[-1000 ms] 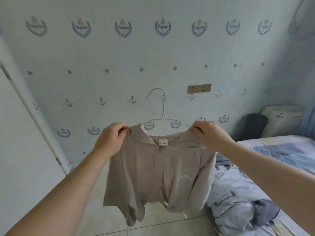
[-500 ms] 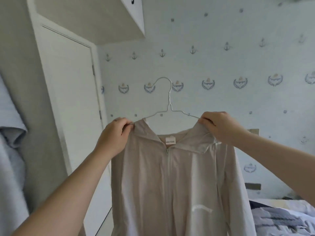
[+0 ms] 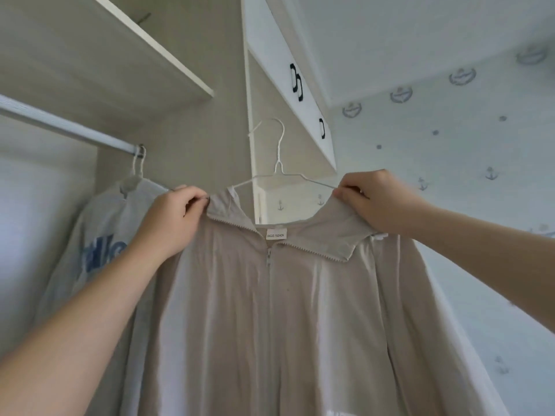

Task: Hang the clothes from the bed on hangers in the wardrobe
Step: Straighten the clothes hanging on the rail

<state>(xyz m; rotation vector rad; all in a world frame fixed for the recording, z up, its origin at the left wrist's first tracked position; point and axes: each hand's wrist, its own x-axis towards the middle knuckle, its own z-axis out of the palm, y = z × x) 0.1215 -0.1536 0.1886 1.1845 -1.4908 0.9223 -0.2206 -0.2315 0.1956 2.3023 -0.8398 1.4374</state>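
While wardrobe [image 3: 195, 130] holds a white top [image 3: 99, 235], L hand [image 3: 171, 220] & R hand [image 3: 381, 202] pinch beige jacket [image 3: 270, 325]

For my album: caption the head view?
Left hand and right hand hold a beige zip jacket on a white wire hanger near metal rail.

The jacket [image 3: 270, 310] on its hanger [image 3: 280, 172] has been carried from bed to wardrobe rail [image 3: 69, 127].

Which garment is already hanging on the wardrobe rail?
The grey top with blue lettering, at left: its hanger hooks the rail. The beige jacket is held off the rail by the left hand and right hand.
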